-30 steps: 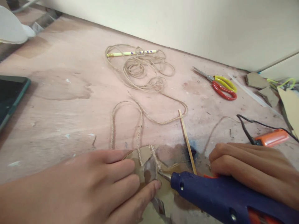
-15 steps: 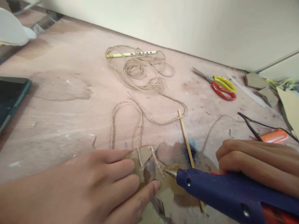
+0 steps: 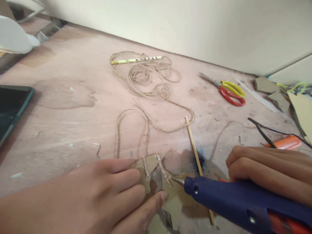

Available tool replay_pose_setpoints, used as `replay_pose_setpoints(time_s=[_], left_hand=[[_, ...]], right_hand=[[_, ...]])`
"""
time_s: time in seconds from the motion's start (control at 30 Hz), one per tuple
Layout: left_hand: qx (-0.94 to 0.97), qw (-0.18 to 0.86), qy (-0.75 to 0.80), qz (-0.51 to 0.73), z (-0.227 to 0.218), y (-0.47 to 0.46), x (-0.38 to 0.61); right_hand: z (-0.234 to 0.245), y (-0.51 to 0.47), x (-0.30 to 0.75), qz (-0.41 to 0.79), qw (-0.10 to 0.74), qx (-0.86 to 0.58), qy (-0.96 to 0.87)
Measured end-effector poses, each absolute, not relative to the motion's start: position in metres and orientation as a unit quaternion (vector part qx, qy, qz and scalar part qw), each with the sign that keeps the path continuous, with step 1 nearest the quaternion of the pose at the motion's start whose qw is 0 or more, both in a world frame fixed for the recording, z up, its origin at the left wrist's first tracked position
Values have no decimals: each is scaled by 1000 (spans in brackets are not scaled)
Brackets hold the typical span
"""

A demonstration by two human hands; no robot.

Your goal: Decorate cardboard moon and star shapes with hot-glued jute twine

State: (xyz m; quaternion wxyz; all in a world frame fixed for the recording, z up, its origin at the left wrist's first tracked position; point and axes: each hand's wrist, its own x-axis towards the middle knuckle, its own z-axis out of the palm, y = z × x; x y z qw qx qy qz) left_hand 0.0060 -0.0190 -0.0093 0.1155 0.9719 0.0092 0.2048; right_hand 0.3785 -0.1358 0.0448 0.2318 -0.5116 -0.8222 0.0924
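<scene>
My left hand (image 3: 97, 195) lies over a cut cardboard piece (image 3: 174, 198) at the bottom middle, its fingers holding the piece and the index finger stretched across it. My thumb is hidden. A braided twine cord (image 3: 145, 143) loops out past the top edge, one end lying on the cardboard. Another short twine strand (image 3: 163, 169) runs down the piece beside a dark patch. My right hand (image 3: 268, 172) grips a blue hot glue gun (image 3: 219, 198); its metal tip points left and is at the lower end of that strand. The gun's trigger is hidden.
Behind lie tangled twine (image 3: 140, 76) and a pencil (image 3: 136, 59). A thin wooden stick (image 3: 193, 141) passes under the gun. Scissors (image 3: 231, 92), an orange tool (image 3: 286, 142), a black cable (image 3: 262, 131) and cardboard scraps (image 3: 280, 99) are right; a dark tablet-like device (image 3: 13, 107) is left.
The view has shifted slightly, so the background sits a little lower. Both hands keep their holds, and the glue gun's tip stays close by the twine strand.
</scene>
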Motion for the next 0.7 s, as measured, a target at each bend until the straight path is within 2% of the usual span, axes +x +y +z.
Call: replay_pose_setpoints(time_s=[0.2,0.47,0.7], left_hand=[[966,150,6,209,-18,-20,3],[963,137,20,231,-25,-26,-2],[964,139,11,225,-20,-18,0]], right_hand=[[38,-140,367,89,281,-524,-799],[43,-150,370,75,198,-530,-821],[40,-144,367,80,226,-513,-824]])
